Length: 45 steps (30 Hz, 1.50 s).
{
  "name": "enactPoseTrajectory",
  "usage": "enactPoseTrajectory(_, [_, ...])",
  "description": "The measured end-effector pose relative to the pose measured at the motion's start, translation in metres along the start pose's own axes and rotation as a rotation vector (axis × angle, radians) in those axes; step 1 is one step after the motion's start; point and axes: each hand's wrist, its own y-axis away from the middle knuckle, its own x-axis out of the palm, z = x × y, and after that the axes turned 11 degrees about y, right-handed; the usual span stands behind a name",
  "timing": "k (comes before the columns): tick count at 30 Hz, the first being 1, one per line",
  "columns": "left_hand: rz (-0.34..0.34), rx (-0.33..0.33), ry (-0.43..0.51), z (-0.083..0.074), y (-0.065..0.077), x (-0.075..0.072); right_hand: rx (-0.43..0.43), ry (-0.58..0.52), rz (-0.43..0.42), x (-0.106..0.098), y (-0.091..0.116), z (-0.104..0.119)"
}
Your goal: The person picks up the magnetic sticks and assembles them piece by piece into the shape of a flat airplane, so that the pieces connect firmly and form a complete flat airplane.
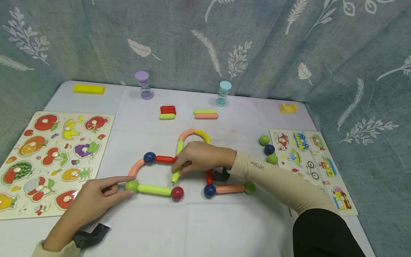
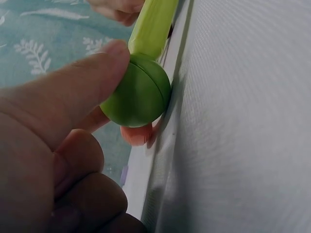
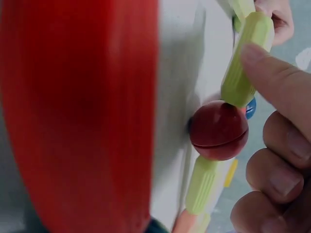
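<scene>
Head camera view: above a white worktop, the left hand pinches a green ball between thumb and index finger, apparently to steady the corner where a curved peach rod meets a long green rod. The right hand pinches a short green rod, the index finger laid on its side. Right wrist footage shows one end against a maroon ball; from overhead, the other end stops just short of a red ball, an angle seemingly chosen to line the rod up with both. Spare straight rods lie side by side toward the back, while three more balls sit in a row beside a vehicle puzzle board, perhaps parked there to stay within reach without crowding the hands.
</scene>
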Motion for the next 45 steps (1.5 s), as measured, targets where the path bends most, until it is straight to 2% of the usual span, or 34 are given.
enactPoseTrajectory(5, [0.011,-0.002,0.003,0.000,0.000,-0.001,0.003,0.110,0.053,-0.002,-0.004,0.004])
enactPoseTrajectory(10, [0.010,-0.016,0.000,-0.002,0.000,-0.002,0.027,0.175,0.125,-0.001,-0.006,0.008])
enactPoseTrajectory(13, [0.007,-0.011,-0.006,-0.002,-0.001,-0.003,0.016,0.229,0.169,0.001,-0.008,0.010])
enactPoseTrajectory(16, [0.007,-0.013,-0.005,-0.003,-0.001,-0.003,-0.002,0.262,0.177,0.002,-0.009,0.010])
enactPoseTrajectory(22, [0.020,-0.025,-0.016,-0.005,-0.002,-0.003,0.009,0.177,0.154,0.002,-0.007,0.006])
enactPoseTrajectory(31, [0.011,0.005,-0.001,-0.004,-0.004,-0.002,-0.016,0.021,0.104,0.002,-0.001,-0.001])
enactPoseTrajectory(36, [0.006,-0.021,-0.016,-0.004,-0.002,-0.002,-0.004,0.015,0.117,0.005,0.000,-0.002])
enactPoseTrajectory(45, [-0.019,-0.022,-0.007,-0.004,0.000,-0.002,-0.001,0.045,0.120,0.008,-0.002,-0.002])
